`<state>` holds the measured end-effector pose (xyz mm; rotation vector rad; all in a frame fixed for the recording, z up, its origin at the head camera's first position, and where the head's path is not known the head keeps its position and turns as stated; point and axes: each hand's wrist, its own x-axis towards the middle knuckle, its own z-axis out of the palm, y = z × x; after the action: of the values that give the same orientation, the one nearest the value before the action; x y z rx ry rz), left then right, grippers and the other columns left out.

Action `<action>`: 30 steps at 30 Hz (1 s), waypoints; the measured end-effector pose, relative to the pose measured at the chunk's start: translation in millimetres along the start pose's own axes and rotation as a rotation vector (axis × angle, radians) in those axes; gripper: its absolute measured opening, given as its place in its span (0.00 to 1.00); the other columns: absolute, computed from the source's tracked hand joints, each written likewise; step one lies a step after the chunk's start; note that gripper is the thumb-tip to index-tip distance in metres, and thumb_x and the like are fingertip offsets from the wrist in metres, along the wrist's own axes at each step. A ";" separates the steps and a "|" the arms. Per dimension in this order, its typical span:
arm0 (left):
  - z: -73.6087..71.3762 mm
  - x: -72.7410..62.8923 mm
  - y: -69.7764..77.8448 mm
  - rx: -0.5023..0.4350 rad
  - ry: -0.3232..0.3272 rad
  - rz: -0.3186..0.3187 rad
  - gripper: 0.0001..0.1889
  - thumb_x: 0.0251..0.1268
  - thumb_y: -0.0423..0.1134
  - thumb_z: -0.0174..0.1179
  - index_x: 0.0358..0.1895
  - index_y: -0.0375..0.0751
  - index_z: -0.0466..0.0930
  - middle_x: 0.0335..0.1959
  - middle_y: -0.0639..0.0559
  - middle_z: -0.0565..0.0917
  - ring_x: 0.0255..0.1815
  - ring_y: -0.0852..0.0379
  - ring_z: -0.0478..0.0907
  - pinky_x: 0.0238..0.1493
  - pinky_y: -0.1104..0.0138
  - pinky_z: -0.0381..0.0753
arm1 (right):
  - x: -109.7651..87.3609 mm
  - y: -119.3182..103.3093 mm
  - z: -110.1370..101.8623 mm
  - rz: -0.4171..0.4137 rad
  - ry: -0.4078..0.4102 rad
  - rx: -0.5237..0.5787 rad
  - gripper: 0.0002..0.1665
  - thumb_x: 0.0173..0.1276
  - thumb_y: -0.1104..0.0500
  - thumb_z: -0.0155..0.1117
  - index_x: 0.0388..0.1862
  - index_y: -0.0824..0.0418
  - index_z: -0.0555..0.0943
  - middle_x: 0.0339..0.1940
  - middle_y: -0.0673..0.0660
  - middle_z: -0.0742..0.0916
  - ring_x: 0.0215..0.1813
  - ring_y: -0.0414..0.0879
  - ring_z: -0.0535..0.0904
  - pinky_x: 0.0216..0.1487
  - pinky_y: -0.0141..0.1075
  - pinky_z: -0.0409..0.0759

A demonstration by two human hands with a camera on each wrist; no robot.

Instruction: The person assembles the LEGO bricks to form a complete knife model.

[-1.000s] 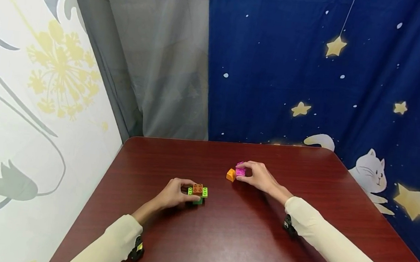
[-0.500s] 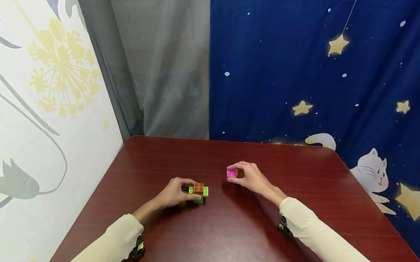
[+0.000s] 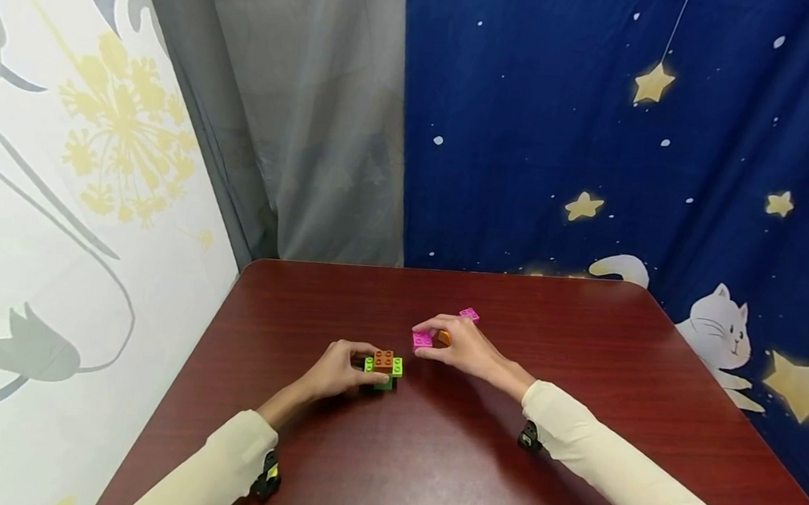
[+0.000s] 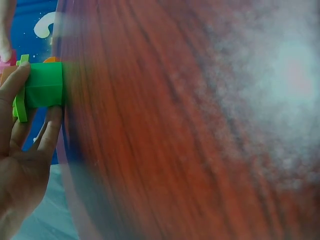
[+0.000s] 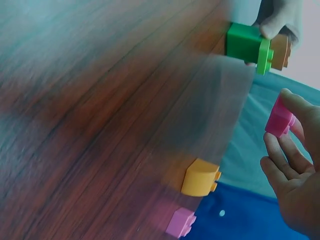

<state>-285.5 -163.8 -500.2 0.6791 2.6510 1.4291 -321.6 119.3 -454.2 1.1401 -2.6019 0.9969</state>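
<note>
My left hand (image 3: pixel 338 371) grips a small stack of toy building bricks on the table. The stack has a dark green block (image 4: pixel 45 85) at the bottom, a lime green plate (image 3: pixel 398 367) across it and a brown-orange brick (image 3: pixel 384 360) on top. To the right of the stack, my right hand (image 3: pixel 470 348) pinches a pink brick (image 3: pixel 422 340) between thumb and fingers. In the right wrist view that brick hangs above the table, apart from the stack. An orange brick (image 5: pixel 200 178) with a curved side stands on the table, partly hidden behind the right hand in the head view.
A second pink brick (image 3: pixel 469 314) lies near the back of the dark red table (image 3: pixel 329 294), beyond the orange one. Grey and blue curtains (image 3: pixel 516 134) hang behind the table's far edge. A patterned white wall (image 3: pixel 102 322) runs along the left.
My right hand has picked up the pink brick and carried it left toward the stack, passing over the orange brick. The second pink brick has come into sight. My left hand stays in place.
</note>
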 end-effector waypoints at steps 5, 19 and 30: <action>0.2 0.1 0.3 0.007 0.001 -0.002 0.22 0.58 0.46 0.79 0.52 0.41 0.88 0.37 0.54 0.89 0.34 0.60 0.83 0.35 0.69 0.83 | 2.4 -9.0 6.9 -0.052 0.013 -0.023 0.23 0.62 0.54 0.82 0.54 0.59 0.89 0.43 0.51 0.89 0.43 0.51 0.84 0.47 0.47 0.84; 1.1 -0.3 0.3 0.031 0.009 0.014 0.20 0.58 0.45 0.79 0.50 0.42 0.89 0.35 0.55 0.89 0.33 0.63 0.83 0.34 0.69 0.83 | 8.6 -29.3 21.5 -0.116 0.034 -0.059 0.22 0.62 0.51 0.81 0.55 0.53 0.90 0.48 0.49 0.90 0.49 0.38 0.85 0.49 0.41 0.85; 1.1 0.0 0.5 0.039 0.006 0.050 0.14 0.58 0.43 0.79 0.46 0.46 0.89 0.38 0.58 0.90 0.36 0.66 0.84 0.39 0.70 0.83 | 15.4 -36.1 33.2 -0.092 0.004 0.006 0.23 0.64 0.54 0.80 0.57 0.57 0.89 0.51 0.52 0.90 0.55 0.43 0.85 0.56 0.47 0.84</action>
<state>-285.1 -162.7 -500.5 0.7518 2.6914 1.3966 -302.8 71.4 -455.5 1.2458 -2.5194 0.9880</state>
